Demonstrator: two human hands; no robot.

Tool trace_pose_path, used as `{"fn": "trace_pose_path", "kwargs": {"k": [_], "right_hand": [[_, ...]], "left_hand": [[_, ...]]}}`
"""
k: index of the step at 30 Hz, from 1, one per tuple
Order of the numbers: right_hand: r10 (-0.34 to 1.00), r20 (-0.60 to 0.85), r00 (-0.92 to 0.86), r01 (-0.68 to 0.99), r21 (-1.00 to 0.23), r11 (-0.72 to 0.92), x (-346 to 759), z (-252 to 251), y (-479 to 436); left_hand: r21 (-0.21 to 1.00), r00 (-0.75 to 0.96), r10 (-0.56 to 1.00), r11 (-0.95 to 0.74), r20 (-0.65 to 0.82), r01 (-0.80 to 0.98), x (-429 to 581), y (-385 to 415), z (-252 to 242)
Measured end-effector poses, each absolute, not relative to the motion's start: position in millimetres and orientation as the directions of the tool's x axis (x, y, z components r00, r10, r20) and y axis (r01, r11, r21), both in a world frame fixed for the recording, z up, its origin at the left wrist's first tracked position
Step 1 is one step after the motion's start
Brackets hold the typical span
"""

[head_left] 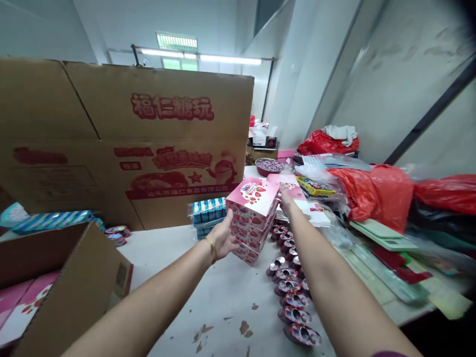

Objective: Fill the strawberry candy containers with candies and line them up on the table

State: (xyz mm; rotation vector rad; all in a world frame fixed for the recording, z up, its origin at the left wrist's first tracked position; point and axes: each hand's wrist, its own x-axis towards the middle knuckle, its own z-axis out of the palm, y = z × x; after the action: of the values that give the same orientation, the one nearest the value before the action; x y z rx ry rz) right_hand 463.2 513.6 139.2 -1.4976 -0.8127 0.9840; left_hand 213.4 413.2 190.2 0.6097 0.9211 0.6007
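A stack of several pink-and-white boxes printed with strawberries (247,223) stands tilted between my two hands over the white table. My left hand (222,238) presses its left side, thumb up and fingers spread under the front edge. Against the right side is my right hand (284,199), its fingers partly hidden behind the boxes. Just behind it lies a flat pink printed sheet or box (292,184). Rows of small dark red containers with shiny, colourful tops (293,300) stand beside my right forearm. Blue packs in clear wrap (206,212) sit left of the stack.
A large cardboard carton (178,129) blocks the back left. An open carton (70,292) at front left holds more strawberry boxes. A bowl of small pieces (269,166) stands behind. Red plastic bags (386,193) and a pale green tray (383,234) crowd the right.
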Motion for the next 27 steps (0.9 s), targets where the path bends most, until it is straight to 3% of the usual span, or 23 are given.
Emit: {"fn": "trace_pose_path", "kwargs": {"k": [4, 9, 12, 16, 20, 23, 27], "right_hand": [[0.897, -0.149, 0.416, 0.022, -0.985, -0.173, 469.2, 125.9, 493.3], [0.882, -0.429, 0.194, -0.080, -0.903, -0.421, 480.8, 143.4, 460.4], [0.881, -0.463, 0.098, -0.091, -0.885, -0.456, 473.5, 155.0, 450.6], [0.925, -0.373, 0.075, -0.055, -0.927, -0.370, 448.5, 155.6, 414.1], [0.951, -0.287, 0.114, -0.044, -0.958, -0.284, 411.1, 171.5, 368.8], [0.986, -0.113, 0.127, -0.076, -0.992, -0.104, 359.1, 209.9, 353.7], [0.982, 0.189, -0.012, -0.139, -0.973, 0.186, 258.9, 266.4, 351.6]], "left_hand": [[0.649, 0.455, 0.695, 0.706, -0.557, -0.284, 237.1, 450.2, 169.6], [0.603, 0.302, 0.646, 0.763, -0.701, -0.233, 245.9, 456.6, 172.1], [0.600, 0.287, 0.658, 0.753, -0.696, -0.269, 246.3, 446.4, 171.1], [0.606, 0.357, 0.701, 0.713, -0.618, -0.351, 223.5, 421.8, 169.5], [0.734, 0.355, 0.769, 0.627, -0.531, -0.262, 171.5, 396.6, 196.3], [0.859, 0.278, 0.897, 0.420, -0.344, -0.293, 118.7, 381.0, 242.3], [0.935, 0.148, 0.983, 0.154, -0.111, -0.320, 29.0, 357.9, 308.0]]}}
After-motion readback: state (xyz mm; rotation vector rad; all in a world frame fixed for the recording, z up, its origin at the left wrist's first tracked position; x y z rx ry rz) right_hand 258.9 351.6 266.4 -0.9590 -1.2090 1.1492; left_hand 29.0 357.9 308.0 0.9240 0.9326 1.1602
